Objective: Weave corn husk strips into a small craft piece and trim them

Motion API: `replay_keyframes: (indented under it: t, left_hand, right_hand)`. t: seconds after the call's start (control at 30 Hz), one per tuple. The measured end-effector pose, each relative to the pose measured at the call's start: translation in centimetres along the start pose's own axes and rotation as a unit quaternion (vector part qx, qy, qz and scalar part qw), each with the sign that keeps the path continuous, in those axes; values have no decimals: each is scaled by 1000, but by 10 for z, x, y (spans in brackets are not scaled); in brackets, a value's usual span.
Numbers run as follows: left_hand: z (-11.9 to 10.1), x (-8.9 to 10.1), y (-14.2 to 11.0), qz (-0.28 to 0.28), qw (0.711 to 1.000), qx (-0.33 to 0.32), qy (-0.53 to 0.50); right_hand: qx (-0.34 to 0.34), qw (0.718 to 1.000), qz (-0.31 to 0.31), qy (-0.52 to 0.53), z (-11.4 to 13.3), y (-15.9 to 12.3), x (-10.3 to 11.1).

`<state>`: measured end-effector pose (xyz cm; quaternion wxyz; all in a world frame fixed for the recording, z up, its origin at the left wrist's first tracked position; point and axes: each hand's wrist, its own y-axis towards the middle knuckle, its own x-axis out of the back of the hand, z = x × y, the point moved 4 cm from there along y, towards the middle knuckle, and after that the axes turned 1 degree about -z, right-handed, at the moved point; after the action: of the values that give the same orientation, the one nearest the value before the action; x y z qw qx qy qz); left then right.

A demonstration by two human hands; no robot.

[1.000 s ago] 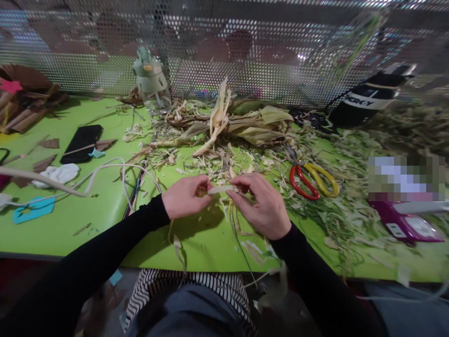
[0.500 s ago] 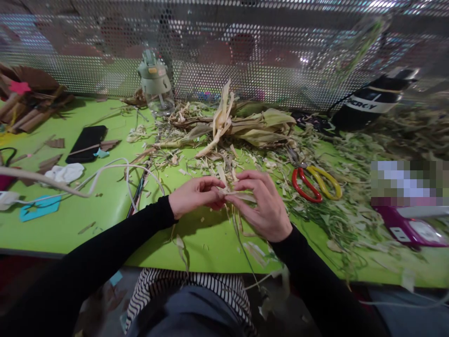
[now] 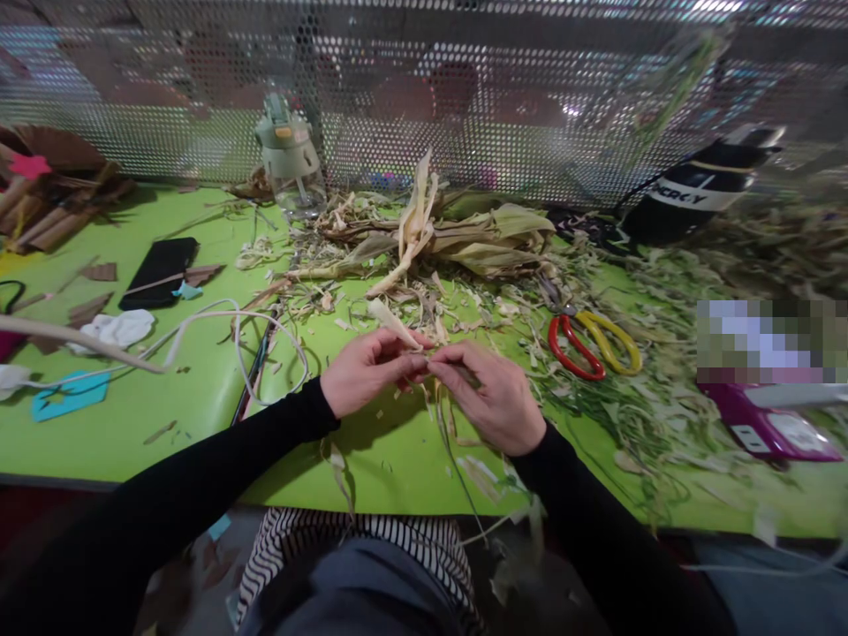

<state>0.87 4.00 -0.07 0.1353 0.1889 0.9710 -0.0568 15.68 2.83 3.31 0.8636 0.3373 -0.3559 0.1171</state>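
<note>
My left hand (image 3: 367,371) and my right hand (image 3: 494,397) meet over the green table (image 3: 165,415), near its front edge. Both pinch one pale strip of corn husk (image 3: 392,322), whose free end sticks up and to the left from my left fingers. Thin husk strands hang down from under my right hand over the table edge. A pile of dried corn husks (image 3: 457,234) lies just behind the hands.
Red and yellow scissors (image 3: 589,343) lie right of my hands among husk scraps. A black phone (image 3: 159,269), white cable (image 3: 212,322) and blue paper shape (image 3: 66,395) sit at left. A bottle (image 3: 290,159) stands by the perforated metal screen (image 3: 530,97). A magenta device (image 3: 768,428) lies at right.
The husk strip lay level between my hands, then got folded; now its free end points up-left. My right fingers have closed in toward my left fingertips.
</note>
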Motion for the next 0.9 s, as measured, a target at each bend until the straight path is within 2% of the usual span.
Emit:
replay_keyframes:
  t: [0.13, 0.27, 0.33, 0.5, 0.6, 0.67, 0.77, 0.83, 0.9]
  left_hand:
    - [-2, 0, 1, -1, 1000, -5, -12]
    - [-2, -5, -2, 30, 999, -9, 21]
    - [-1, -7, -4, 40, 999, -15, 33]
    - [2, -8, -4, 39, 999, -14, 28]
    - [3, -8, -4, 44, 999, -15, 16]
    - [3, -8, -4, 41, 999, -18, 16]
    - [6, -6, -4, 39, 999, -23, 28]
    - [8, -5, -5, 45, 998, -25, 45]
    - [10, -5, -5, 47, 996, -27, 67]
  right_hand:
    - [-97, 993, 30, 62, -6, 1, 4]
    - [-205, 966, 75, 139, -15, 0, -1]
    - [-254, 940, 69, 216, -20, -1, -7]
    - [-331, 851, 18, 407, -24, -6, -18]
    - [-362, 809, 60, 460, -22, -9, -23]
    - [-368, 797, 81, 472, -21, -9, -25]
    - [-358, 815, 43, 453, -24, -9, -22]
    - [-328, 857, 26, 396, -24, -8, -18]
    - [-276, 918, 8, 284, -20, -6, -11]
